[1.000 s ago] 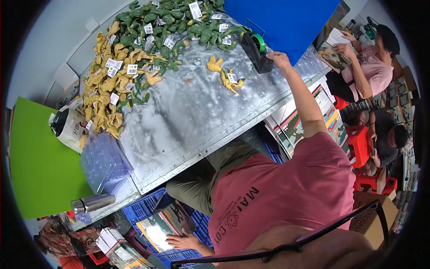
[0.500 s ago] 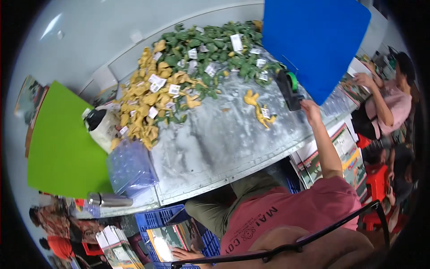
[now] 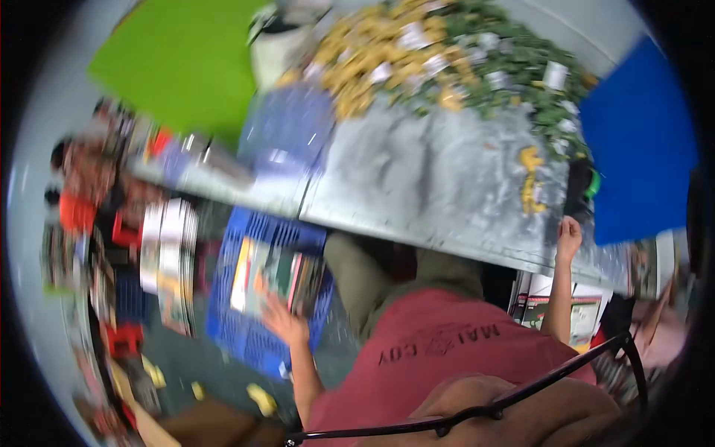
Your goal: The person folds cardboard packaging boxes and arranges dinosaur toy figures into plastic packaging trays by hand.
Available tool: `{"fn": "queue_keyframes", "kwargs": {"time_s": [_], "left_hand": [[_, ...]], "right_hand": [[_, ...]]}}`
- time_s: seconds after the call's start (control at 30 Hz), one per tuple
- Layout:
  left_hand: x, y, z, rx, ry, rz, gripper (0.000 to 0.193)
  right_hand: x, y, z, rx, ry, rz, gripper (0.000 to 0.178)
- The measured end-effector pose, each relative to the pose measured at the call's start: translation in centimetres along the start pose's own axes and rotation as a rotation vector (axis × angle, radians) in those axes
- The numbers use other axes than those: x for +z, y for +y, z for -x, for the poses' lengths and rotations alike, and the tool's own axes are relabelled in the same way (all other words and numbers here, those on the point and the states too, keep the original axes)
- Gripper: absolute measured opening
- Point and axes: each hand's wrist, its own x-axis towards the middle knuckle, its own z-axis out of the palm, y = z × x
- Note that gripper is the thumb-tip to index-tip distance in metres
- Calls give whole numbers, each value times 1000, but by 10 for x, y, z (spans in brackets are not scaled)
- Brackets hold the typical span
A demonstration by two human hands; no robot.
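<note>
Over the blue plastic crate on the floor, my left hand is spread open, its fingers against or just above printed flat boxes or cards lying in it. My right hand is at the table's front edge, fingers curled together. Whatever it pinches, if anything, is too small to see. Just beyond it stands a black tape dispenser with a green roll. Beside that lies a yellow plush-like piece with a tag.
Heaped along the back of the metal table are tagged yellow pieces and green pieces. A green board, a clear plastic bundle and a blue board flank them. Stacked printed sheets stand left of the crate.
The view has swung left and down, with blur. My left hand has lifted and spread over the printed pieces in the crate. My right hand stays near the tape dispenser.
</note>
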Motion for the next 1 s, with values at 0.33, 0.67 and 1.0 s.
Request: {"fn": "queue_keyframes", "kwargs": {"time_s": [0.33, 0.67, 1.0], "left_hand": [[11, 2, -7, 3, 45, -6, 85], [11, 1, 0, 87, 77, -26, 71], [9, 3, -7, 49, 15, -84, 66]], "right_hand": [[324, -307, 338, 1, -1492, -253, 36], [398, -286, 474, 114, -1667, -359, 63], [409, -272, 481, -55, -1693, -274, 60]]}}
